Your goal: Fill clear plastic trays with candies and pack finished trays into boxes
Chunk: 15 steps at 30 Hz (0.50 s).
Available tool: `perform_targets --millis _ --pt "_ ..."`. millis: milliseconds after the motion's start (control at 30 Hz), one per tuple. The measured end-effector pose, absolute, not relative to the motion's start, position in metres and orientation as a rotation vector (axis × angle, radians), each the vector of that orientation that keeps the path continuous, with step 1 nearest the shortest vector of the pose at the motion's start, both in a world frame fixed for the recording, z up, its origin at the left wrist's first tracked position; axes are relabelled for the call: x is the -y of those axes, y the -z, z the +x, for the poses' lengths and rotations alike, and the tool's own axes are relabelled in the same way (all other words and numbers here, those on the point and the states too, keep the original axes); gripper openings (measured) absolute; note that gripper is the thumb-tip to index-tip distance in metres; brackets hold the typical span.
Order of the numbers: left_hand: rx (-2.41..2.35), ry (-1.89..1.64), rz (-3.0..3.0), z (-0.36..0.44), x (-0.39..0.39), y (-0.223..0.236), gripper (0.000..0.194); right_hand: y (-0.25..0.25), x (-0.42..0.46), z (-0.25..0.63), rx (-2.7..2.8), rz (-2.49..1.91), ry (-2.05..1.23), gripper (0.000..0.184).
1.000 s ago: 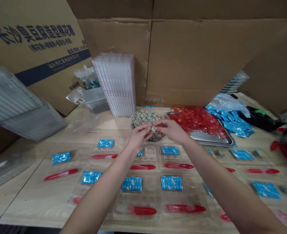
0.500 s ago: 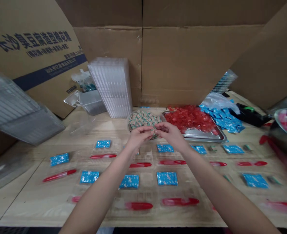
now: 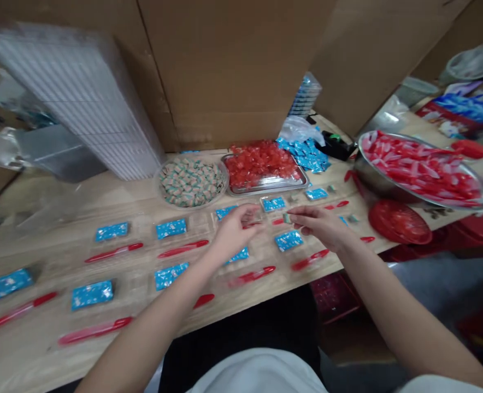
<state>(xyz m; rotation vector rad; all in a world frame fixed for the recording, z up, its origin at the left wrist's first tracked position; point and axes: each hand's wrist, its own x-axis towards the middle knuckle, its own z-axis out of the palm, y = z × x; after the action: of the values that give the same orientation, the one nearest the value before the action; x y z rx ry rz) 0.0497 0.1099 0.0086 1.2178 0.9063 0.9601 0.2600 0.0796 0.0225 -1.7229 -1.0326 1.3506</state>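
Note:
My right hand [image 3: 317, 222] pinches a small beige-and-green packet [image 3: 286, 218] between thumb and fingertips, above the clear plastic trays. To its left, my left hand [image 3: 238, 228] is curled, its fingers blurred; what it may hold is hidden. Under and around both hands lie clear trays [image 3: 202, 224], many with a flat blue packet [image 3: 289, 240] and a red plastic stick-like piece [image 3: 252, 276]. Behind my left hand stands a round clear bowl [image 3: 158, 191] full of the same small beige-and-green packets.
A metal tray [image 3: 261, 189] carries red wrapped pieces, with a heap of blue packets [image 3: 307, 154] beside it. A large metal bowl [image 3: 372, 177] of red-and-pink pieces and a red basket [image 3: 401, 222] stand right. Stacked clear trays [image 3: 86, 103] lean at left; cardboard [image 3: 241, 71] walls the back.
The view has swung to the right. My hands have left the bowl of small packets and moved apart, over the trays; the right one carries a small packet.

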Motion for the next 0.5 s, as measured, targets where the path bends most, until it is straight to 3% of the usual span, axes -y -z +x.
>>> perform_targets --millis 100,233,400,500 --pt "-0.765 -0.935 1.354 0.067 -0.089 -0.011 0.055 -0.015 -0.054 0.260 0.988 -1.655 -1.361 0.036" --pt "-0.851 -0.843 1.505 0.069 -0.077 -0.005 0.034 -0.007 -0.049 0.236 1.008 -1.519 -1.480 0.035" --pt "-1.101 -0.756 1.985 0.032 -0.071 0.011 0.053 0.016 -0.064 0.221 1.286 -1.618 -1.317 0.022" --pt "-1.239 -0.692 2.090 0.010 -0.065 0.020 0.036 0.028 -0.066 0.214 1.517 -1.700 -1.115 0.012"
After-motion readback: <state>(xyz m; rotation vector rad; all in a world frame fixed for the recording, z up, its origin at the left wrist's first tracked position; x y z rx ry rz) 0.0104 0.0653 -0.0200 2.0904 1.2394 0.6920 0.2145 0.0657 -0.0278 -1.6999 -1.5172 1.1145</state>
